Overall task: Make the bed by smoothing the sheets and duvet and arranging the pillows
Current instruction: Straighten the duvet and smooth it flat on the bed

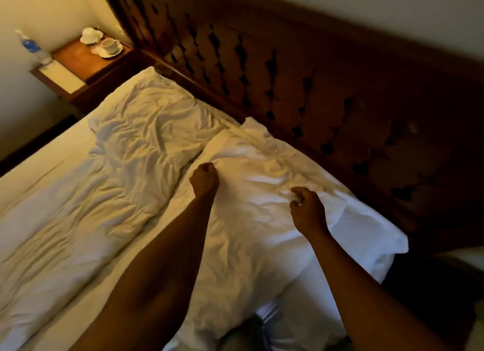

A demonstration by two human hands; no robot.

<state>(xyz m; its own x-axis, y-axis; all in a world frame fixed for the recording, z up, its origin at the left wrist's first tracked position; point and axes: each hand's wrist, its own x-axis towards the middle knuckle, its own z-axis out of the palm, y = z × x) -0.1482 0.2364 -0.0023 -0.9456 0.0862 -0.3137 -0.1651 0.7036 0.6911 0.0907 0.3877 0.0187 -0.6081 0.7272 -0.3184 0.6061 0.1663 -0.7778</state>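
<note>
Gripping crumpled white pillow (262, 193): left hand (204, 179) fingers clenched, right hand (307, 209) pinching

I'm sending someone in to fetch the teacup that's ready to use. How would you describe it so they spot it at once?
Start at the dark carved wooden headboard and follow it to its far left end, where a small wooden bedside table stands against the wall. Two white cups sit on saucers there. Take the upright cup, nearer the bed; the other cup looks turned upside down, and a plastic water bottle stands further left.

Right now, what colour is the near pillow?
White, in the head view: the near pillow.
</note>
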